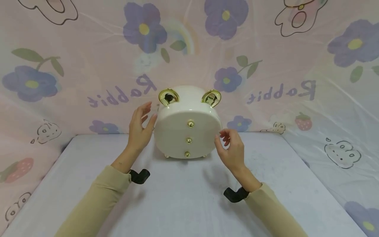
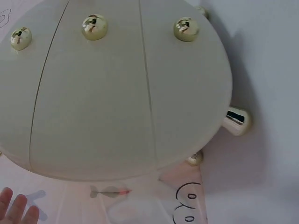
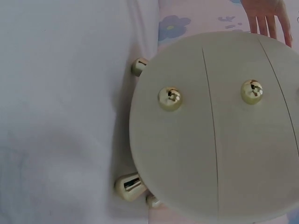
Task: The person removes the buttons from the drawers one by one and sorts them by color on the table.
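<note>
Round cream glossy plastic drawer box (image 1: 187,131) with gold ears stands on the pale tabletop (image 1: 183,197), between both hands. Left hand (image 1: 140,127) released, fingers straight, just beside its left rim; right hand (image 1: 231,148) loosely curled, holding nothing, near its right edge. Likely light, rigid, slick-sided; a palm on either flank looks like the safest hold. Three small gold knobs (image 1: 189,140) face the person, fine for pinching. Small gold feet (image 3: 128,186) beneath. Flowered pink sheeting (image 1: 88,65) hangs close behind, well beyond the fingertips.

A round cream box (image 1: 186,126) blocks the table's (image 1: 183,200) centre; open tabletop lies before it and alongside.
</note>
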Available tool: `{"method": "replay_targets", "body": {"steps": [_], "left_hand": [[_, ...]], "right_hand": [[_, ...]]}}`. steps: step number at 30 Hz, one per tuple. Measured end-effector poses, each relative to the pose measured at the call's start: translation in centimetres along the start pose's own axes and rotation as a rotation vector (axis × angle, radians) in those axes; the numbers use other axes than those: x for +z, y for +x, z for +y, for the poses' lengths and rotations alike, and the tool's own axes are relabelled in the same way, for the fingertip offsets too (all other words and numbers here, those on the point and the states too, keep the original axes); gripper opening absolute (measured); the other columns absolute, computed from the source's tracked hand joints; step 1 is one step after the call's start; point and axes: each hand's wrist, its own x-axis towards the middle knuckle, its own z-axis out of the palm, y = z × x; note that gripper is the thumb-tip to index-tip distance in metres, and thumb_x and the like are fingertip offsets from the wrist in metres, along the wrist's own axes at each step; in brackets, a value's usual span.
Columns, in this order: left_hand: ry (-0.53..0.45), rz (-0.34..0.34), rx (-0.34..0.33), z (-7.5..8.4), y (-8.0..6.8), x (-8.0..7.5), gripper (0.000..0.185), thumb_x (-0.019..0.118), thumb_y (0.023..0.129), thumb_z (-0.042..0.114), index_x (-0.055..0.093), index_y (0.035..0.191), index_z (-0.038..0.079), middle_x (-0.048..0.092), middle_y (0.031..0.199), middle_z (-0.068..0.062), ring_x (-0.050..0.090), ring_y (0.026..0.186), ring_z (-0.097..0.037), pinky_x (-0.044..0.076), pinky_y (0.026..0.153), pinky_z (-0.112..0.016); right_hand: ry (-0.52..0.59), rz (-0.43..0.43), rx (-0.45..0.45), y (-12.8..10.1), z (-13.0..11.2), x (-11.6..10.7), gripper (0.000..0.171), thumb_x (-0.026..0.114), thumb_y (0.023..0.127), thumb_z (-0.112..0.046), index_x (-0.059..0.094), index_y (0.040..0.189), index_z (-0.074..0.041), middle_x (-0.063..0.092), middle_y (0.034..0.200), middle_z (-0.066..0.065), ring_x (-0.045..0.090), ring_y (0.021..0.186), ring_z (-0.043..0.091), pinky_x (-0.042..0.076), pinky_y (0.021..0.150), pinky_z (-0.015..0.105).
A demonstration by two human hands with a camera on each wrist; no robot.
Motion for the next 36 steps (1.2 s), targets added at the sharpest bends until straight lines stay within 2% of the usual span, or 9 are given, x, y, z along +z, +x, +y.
{"method": "replay_targets", "body": {"steps": [3,5,11,15,17,24,30,36], "left_hand": [[-0.013,-0.021,-0.021,0.3,0.7,0.2,0.047,0.057,0.096,0.010,0.042,0.141,0.004,0.046,0.135,-0.022,0.044,0.129,-0.035,0.037,0.107,-0.053],[-0.024,-0.029,-0.019,-0.7,1.3,0.4,0.051,0.059,0.096,0.013,0.041,0.143,0.010,0.045,0.137,-0.019,0.044,0.130,-0.034,0.037,0.108,-0.052],[-0.066,-0.088,-0.039,-0.7,2.3,0.4,0.058,0.060,0.095,0.018,0.035,0.148,0.019,0.041,0.142,-0.019,0.042,0.134,-0.033,0.035,0.108,-0.054],[-0.070,-0.141,-0.040,-0.5,3.2,0.5,0.064,0.061,0.094,0.017,0.031,0.150,0.021,0.038,0.145,-0.018,0.039,0.136,-0.035,0.032,0.109,-0.057],[-0.069,-0.170,-0.043,-0.1,3.5,0.6,0.066,0.061,0.094,0.015,0.029,0.151,0.020,0.036,0.146,-0.020,0.036,0.137,-0.037,0.030,0.110,-0.058],[-0.107,-0.241,-0.059,3.7,4.0,0.4,0.064,0.058,0.094,0.007,0.027,0.151,0.008,0.028,0.151,-0.021,0.031,0.140,-0.040,0.026,0.112,-0.058],[-0.137,-0.262,-0.073,4.0,4.2,0.5,0.063,0.056,0.095,0.007,0.027,0.151,0.007,0.028,0.148,-0.022,0.029,0.140,-0.042,0.023,0.113,-0.058],[-0.203,-0.288,-0.089,3.2,4.3,1.0,0.065,0.056,0.095,0.006,0.024,0.152,0.009,0.027,0.147,-0.022,0.026,0.140,-0.046,0.022,0.113,-0.060]], "right_hand": [[0.040,0.003,0.012,0.2,-0.2,0.3,0.019,0.066,0.084,-0.011,0.059,0.096,0.003,0.061,0.081,0.012,0.054,0.065,0.018,0.043,0.055,0.018],[0.070,0.006,0.020,0.4,-0.2,0.6,0.019,0.066,0.084,-0.009,0.059,0.097,0.003,0.062,0.079,0.011,0.054,0.064,0.017,0.043,0.054,0.019],[0.146,0.007,0.061,0.6,-0.9,1.6,0.021,0.068,0.083,-0.003,0.059,0.100,0.003,0.064,0.078,0.010,0.055,0.062,0.016,0.044,0.052,0.019],[0.176,-0.005,0.089,1.0,-2.1,2.1,0.023,0.068,0.082,0.003,0.057,0.102,0.008,0.063,0.077,0.015,0.053,0.062,0.016,0.043,0.049,0.019],[0.195,-0.009,0.103,1.3,-3.1,2.1,0.023,0.067,0.082,0.006,0.056,0.102,0.011,0.062,0.076,0.018,0.053,0.062,0.015,0.042,0.050,0.018],[0.271,-0.026,0.143,2.5,-6.3,1.7,0.023,0.064,0.082,0.009,0.055,0.103,0.015,0.060,0.075,0.021,0.053,0.065,0.011,0.043,0.053,0.014],[0.329,-0.033,0.186,2.6,-6.7,2.5,0.025,0.065,0.084,0.007,0.055,0.106,0.014,0.061,0.077,0.021,0.054,0.068,0.009,0.045,0.055,0.015],[0.389,-0.030,0.235,2.0,-6.9,3.0,0.027,0.066,0.085,0.005,0.055,0.108,0.013,0.062,0.080,0.022,0.056,0.071,0.008,0.047,0.055,0.017]]}}
